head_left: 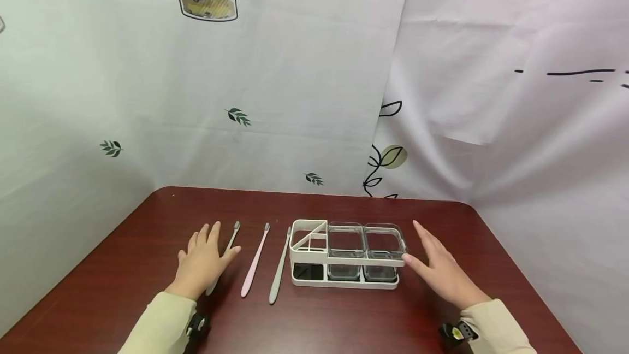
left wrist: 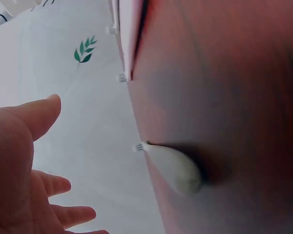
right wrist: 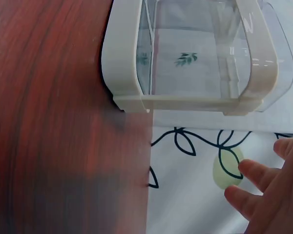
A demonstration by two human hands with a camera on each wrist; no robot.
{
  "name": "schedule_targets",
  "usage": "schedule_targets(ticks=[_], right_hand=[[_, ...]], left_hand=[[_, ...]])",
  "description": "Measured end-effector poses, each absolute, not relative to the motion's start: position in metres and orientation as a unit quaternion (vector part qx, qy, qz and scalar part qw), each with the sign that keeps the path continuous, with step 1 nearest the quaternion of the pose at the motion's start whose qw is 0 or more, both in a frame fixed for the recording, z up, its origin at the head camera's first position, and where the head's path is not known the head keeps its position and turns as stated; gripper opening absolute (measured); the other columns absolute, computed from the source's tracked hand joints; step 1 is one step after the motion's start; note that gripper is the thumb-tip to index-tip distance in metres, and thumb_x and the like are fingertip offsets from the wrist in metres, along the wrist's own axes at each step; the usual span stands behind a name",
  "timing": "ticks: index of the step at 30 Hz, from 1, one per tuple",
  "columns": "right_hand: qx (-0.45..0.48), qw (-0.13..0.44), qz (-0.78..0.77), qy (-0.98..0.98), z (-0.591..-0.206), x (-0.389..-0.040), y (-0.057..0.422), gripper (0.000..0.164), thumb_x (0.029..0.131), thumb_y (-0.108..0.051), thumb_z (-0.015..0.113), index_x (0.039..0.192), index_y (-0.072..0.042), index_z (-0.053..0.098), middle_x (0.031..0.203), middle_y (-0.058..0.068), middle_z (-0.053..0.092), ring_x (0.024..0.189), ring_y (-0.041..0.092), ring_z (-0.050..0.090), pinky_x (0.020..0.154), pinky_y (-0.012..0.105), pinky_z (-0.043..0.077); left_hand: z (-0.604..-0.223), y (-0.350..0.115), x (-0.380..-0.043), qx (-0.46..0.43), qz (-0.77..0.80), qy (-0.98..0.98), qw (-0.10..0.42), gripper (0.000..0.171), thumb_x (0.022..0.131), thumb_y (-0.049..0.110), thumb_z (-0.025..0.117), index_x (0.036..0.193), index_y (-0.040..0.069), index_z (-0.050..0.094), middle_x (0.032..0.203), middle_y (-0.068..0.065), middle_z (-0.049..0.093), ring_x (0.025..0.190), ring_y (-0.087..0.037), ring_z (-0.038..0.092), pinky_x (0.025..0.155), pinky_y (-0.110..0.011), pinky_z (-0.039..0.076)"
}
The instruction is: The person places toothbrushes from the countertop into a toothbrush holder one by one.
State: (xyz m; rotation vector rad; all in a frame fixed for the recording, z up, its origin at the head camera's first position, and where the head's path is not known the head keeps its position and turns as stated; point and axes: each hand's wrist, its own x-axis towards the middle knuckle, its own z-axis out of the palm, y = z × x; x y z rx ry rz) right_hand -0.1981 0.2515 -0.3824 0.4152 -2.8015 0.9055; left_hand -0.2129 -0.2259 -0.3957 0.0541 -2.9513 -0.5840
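Across the dark red table (head_left: 354, 321), I see a pale toothbrush (head_left: 232, 237), a pink toothbrush (head_left: 255, 265) and a grey-green toothbrush (head_left: 279, 272) lying side by side, heads toward the far edge. Just right of them stands a white holder (head_left: 344, 261), with two clear cups (head_left: 344, 273) in its middle and right-hand sections. From my screen, the left hand (head_left: 200, 265) is spread over the pale toothbrush, partly hiding it, gripping nothing. The right hand (head_left: 442, 269) is also spread, just beside the holder's right end; I cannot tell whether its thumb touches the rim.
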Motion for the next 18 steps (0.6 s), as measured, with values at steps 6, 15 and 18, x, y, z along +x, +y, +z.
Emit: schedule_targets(ticks=[6,15,18], right_hand=[[0.146,0.065,0.328,-0.931,-0.387,-0.201,0.245,0.084,0.093,-0.045,0.059,0.155,-0.011,0.013,0.156,0.022,0.02,0.14,0.047,0.02,0.102,0.071,0.024],[0.141,0.038,0.355,-0.924,-0.391,-0.206,0.239,0.087,0.092,-0.044,0.061,0.155,-0.013,0.01,0.157,0.022,0.017,0.141,0.047,0.018,0.102,0.071,0.025],[0.14,0.035,0.364,-0.92,-0.392,-0.208,0.238,0.086,0.092,-0.042,0.062,0.155,-0.013,0.01,0.157,0.023,0.017,0.141,0.047,0.018,0.102,0.071,0.024]], left_hand=[[-0.398,-0.229,-0.216,0.028,-0.221,-0.974,0.043,0.088,0.092,0.052,0.056,0.15,-0.004,0.02,0.149,-0.036,0.018,0.134,-0.055,0.019,0.097,-0.076,0.02],[-0.394,-0.23,-0.227,0.013,-0.26,-0.965,0.026,0.081,0.093,0.038,0.059,0.147,-0.009,0.02,0.145,-0.04,0.021,0.13,-0.059,0.024,0.097,-0.071,0.029],[-0.392,-0.231,-0.231,0.008,-0.28,-0.96,0.015,0.08,0.093,0.033,0.059,0.146,-0.011,0.02,0.143,-0.042,0.023,0.129,-0.059,0.026,0.099,-0.068,0.031]])
